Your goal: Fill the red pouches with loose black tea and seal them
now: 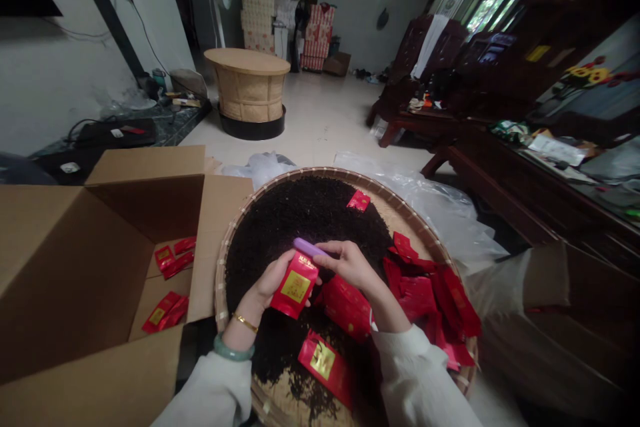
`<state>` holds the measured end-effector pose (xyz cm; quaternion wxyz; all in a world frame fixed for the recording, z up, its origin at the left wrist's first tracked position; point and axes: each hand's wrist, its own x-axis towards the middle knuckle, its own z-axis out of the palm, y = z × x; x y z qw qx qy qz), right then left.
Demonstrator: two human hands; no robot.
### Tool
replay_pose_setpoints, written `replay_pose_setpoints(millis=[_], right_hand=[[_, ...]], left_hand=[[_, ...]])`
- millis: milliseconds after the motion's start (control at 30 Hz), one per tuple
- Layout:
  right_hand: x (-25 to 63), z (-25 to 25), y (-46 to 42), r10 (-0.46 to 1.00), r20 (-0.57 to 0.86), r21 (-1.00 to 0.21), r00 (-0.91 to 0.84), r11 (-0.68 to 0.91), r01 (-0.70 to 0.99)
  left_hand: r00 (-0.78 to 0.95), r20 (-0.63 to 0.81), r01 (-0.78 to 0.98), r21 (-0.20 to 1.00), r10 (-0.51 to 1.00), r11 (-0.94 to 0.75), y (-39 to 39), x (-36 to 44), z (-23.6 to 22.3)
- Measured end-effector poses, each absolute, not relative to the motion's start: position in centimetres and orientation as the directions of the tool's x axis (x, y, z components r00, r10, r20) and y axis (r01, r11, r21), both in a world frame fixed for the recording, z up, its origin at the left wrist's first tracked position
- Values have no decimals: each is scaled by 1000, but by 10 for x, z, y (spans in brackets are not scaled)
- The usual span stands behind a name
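Observation:
My left hand [265, 283] is closed around a red foil tea packet [295, 285] with a gold label, held upright over the round bamboo tray [425, 210]. My right hand [350, 263] grips a slim purple bar that looks like a bag sealer [309, 247], which lies across the packet's top edge. Dark loose tea leaves [280, 213] cover much of the tray. Below my hands rest a red packet with a gold label [325, 361] and a larger red pouch [347, 307]. A pile of flat red packets [420, 287] lies at the tray's right side.
An open cardboard box [200, 247] with several red packets [167, 310] inside stands left of the tray. Clear plastic sheeting [440, 207] lies behind and right. Farther off are a round wicker drum [250, 90] and a dark wooden table [490, 173].

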<state>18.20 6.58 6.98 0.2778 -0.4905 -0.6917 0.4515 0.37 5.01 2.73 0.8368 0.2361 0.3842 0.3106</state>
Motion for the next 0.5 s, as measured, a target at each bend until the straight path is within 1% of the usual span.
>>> replay_pose_setpoints(millis=[200,500], right_hand=[[182,69,65,928,-64,-891,-366,113,440],[184,65,67,928,-54,-887,-369,126,444]], left_hand=[[534,-475,-346,632,699,693,51,3,26],[513,-493,-343,632,702,695,50,4,27]])
